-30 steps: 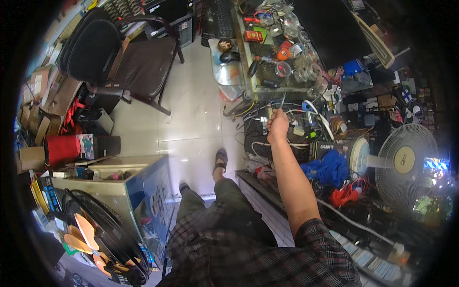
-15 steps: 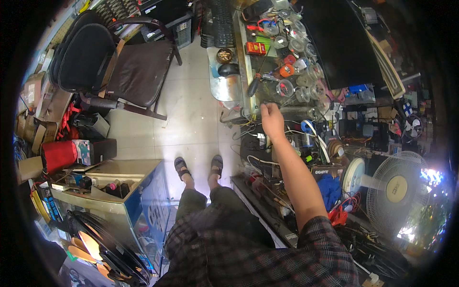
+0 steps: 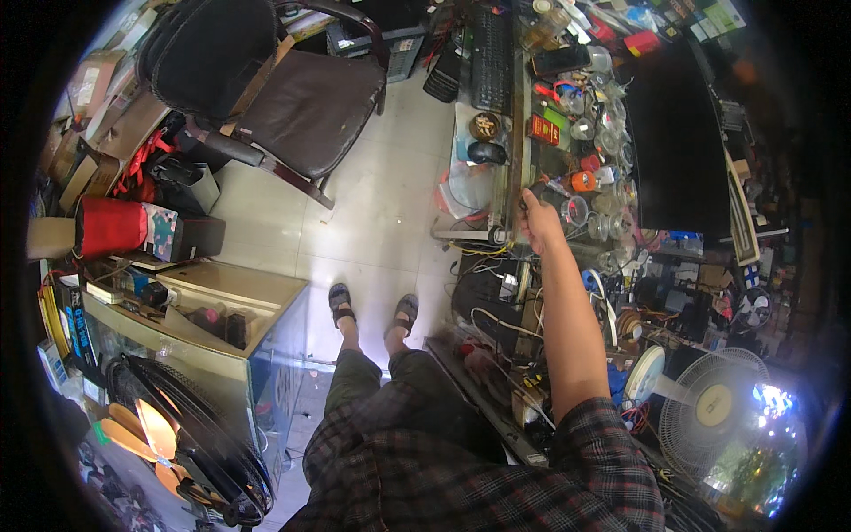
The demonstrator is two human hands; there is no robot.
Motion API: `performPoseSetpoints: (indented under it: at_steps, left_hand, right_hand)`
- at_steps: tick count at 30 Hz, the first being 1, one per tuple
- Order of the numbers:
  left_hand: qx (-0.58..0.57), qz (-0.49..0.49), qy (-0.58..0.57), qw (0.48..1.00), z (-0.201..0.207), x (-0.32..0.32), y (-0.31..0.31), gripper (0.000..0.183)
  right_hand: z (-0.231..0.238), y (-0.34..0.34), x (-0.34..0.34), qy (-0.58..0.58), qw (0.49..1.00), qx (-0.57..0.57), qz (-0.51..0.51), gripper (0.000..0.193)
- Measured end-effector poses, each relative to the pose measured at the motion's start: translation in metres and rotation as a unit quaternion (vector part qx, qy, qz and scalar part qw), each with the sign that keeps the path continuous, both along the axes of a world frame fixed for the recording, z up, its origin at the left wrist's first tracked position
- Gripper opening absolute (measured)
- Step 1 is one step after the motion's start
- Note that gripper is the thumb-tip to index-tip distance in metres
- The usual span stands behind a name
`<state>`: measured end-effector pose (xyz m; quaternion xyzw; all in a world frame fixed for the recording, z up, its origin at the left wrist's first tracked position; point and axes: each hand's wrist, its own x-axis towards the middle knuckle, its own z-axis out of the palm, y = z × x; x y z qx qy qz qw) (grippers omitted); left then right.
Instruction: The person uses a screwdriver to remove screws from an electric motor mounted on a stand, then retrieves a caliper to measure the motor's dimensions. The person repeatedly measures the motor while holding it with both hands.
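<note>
My right hand (image 3: 542,223) reaches out to the near left edge of the cluttered glass-topped table. Its fingers are closed at the spot of a dark-handled screwdriver (image 3: 525,203), of which only a little shows past the fingers. Just beyond the hand are an orange-capped container (image 3: 582,182) and a clear round jar (image 3: 574,211). Farther up lies a red box (image 3: 543,130). My left hand is out of the picture.
Left of the table edge are a black mouse (image 3: 487,152) and a bowl (image 3: 485,126), with a keyboard (image 3: 493,66) beyond. A brown chair (image 3: 306,111) stands on the floor at left. A white fan (image 3: 712,405) and tangled cables (image 3: 505,324) are at right.
My right hand has moved forward to the screwdriver, and its fingers have closed there. The view has shifted, so the table and chair appear lower and farther right.
</note>
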<state>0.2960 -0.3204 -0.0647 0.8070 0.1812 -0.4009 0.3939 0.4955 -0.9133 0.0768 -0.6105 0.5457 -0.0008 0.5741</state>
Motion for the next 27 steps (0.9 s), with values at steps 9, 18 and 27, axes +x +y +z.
performPoseSetpoints:
  at_steps: [9, 18, 27]
  left_hand:
    - [-0.031, 0.034, -0.043, 0.998, -0.002, -0.014, -0.004, 0.042]
    - [0.037, 0.149, -0.037, 0.987, 0.047, -0.143, 0.026, 0.043]
    - [0.069, 0.368, 0.088, 0.923, 0.037, -0.377, 0.014, 0.044]
  right_hand:
    - [0.065, 0.08, -0.016, -0.27, 0.952, 0.143, 0.003, 0.034]
    - [0.064, 0.281, -0.074, -0.229, 0.79, 0.254, 0.509, 0.015]
    - [0.129, 0.44, -0.139, -0.162, 0.398, 0.075, 0.9, 0.039]
